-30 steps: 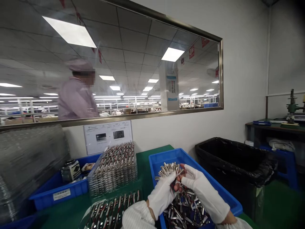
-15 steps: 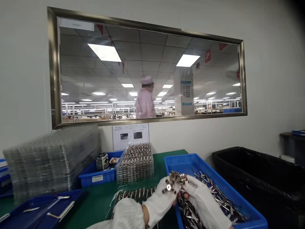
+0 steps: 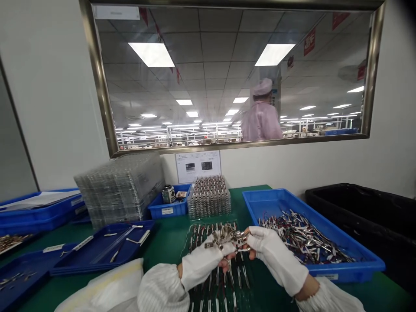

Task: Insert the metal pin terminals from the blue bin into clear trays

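Observation:
My left hand, in a white glove with bare fingertips, is closed around a bunch of small metal cylinder parts, their round ends pointing several ways. At the right edge of this bunch, my right hand, gloved the same way, pinches with thumb and fingers at a part; its grip is partly hidden. Both hands are above a clear plastic tray holding rows of thin wired parts. To the right, a blue bin contains a loose heap of similar metal parts with wires.
Behind the tray stands a stack of filled clear trays. Empty-looking clear trays are piled at left, beside a small blue box. Dark blue trays lie front left. A black-lined container stands right of the bin.
Both hands have moved from the blue bin's edge to over the clear tray, still with the bunch. The view has shifted, and the person beyond the window is further right.

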Demonstrator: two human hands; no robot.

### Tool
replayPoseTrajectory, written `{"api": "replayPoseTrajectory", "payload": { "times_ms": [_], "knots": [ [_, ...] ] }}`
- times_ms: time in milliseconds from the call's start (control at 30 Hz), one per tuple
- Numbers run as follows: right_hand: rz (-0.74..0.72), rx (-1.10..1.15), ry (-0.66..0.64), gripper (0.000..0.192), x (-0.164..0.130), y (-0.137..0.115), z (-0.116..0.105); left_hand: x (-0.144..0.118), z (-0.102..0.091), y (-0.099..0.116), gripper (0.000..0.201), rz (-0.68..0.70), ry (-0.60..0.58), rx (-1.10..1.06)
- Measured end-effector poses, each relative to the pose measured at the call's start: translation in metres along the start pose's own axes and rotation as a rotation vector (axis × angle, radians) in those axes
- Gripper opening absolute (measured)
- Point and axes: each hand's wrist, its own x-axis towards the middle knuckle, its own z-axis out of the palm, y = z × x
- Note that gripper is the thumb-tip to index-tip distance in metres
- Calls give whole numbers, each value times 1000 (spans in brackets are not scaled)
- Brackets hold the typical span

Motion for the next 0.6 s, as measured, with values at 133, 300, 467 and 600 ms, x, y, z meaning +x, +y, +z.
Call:
{"api": "replayPoseTrajectory", "payload": {
  "times_ms": [133, 300, 467, 600],
  "knots": [
    [-100, -60, 148, 33, -3, -8, -1, 1, -18, 0, 20, -67, 48, -95],
    [-206, -424, 359, 30, -16, -3, -15, 13, -53, -7, 15, 49, 123, -303],
    [-145, -566, 90, 22, -48, 37, -17, 30, -77, -15, 13, 72, 176, -424],
    [-62, -498, -42, 22, -68, 61, -15, 32, -79, -13, 14, 97, 171, -449]
  ]
}}
